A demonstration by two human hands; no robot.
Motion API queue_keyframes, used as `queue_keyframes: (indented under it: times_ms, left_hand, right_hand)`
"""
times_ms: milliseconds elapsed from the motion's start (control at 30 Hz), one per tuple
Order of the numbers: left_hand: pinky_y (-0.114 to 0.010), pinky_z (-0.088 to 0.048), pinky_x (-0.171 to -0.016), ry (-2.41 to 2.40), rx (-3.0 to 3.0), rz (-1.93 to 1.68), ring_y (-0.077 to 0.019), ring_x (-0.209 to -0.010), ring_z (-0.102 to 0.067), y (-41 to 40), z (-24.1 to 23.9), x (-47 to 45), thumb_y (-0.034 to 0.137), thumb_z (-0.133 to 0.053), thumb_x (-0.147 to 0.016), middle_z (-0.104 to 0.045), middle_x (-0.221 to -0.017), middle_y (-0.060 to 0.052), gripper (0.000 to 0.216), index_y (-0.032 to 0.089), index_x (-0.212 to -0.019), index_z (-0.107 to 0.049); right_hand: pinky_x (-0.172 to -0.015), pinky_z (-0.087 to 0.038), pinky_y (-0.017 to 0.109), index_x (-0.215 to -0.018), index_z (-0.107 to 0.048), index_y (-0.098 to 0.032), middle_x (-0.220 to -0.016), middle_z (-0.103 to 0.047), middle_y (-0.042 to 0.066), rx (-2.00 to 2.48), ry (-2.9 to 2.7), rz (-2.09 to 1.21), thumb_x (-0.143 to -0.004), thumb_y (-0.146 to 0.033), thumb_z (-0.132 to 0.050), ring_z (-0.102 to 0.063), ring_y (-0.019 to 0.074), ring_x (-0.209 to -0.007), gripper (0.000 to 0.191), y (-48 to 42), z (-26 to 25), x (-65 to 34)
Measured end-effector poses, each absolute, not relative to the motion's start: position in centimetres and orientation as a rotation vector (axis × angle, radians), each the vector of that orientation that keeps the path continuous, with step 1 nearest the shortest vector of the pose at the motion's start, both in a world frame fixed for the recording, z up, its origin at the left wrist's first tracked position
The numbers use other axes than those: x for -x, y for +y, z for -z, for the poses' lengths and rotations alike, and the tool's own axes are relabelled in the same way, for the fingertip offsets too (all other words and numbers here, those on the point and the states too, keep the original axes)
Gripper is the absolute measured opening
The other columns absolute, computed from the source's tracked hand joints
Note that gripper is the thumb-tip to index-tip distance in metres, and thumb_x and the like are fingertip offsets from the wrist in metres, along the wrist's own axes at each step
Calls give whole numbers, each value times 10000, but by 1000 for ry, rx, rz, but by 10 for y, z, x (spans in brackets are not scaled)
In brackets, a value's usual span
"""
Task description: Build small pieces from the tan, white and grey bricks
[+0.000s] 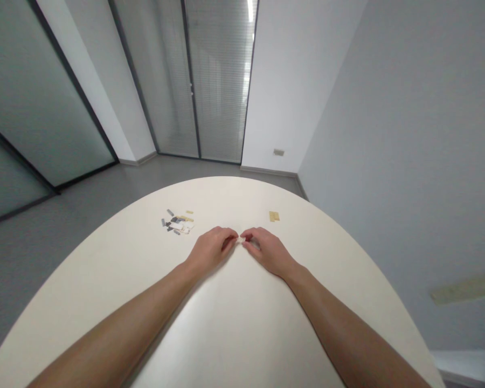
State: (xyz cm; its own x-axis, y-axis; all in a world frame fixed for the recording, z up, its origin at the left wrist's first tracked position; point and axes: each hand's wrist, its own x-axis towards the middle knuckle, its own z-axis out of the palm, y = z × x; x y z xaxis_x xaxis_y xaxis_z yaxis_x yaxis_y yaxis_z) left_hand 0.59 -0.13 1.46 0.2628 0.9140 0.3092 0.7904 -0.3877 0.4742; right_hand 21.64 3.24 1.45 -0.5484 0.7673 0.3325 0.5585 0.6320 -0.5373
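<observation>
My left hand (215, 246) and my right hand (267, 249) meet fingertip to fingertip over the middle of the table. Between them they pinch a small whitish piece (240, 240), perhaps a toy building brick; its shape is mostly hidden by the fingers. Beyond my left hand lies a loose pile of small building pieces (178, 225), white, tan, grey and dark. Past my right hand a flat tan piece or joined set of pieces (274, 216) rests on the tabletop.
The round white table (242, 323) has its curved far edge a little beyond the pieces. Behind it stand a glass door with blinds (218, 81) and a pale wall (388, 134) on the right. A wall socket (278, 152) sits low at the back.
</observation>
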Motion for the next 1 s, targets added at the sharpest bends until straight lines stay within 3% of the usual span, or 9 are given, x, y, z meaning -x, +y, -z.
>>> queue_keyframes:
  times_ms: [1000]
  left_hand:
    - [-310, -474, -748, 1593, -2282, -795, -202, -884, -631, 0, -14, -7, 317, -538, -955, -702, -926, -35, 194, 241, -1036, -696]
  right_hand:
    - [-868, -496, 337, -1081, -650, -222, -1013, -707, 49, 1018, -2292, -491, -940, -225, -605, -641, 188, -956, 148, 32, -13, -216]
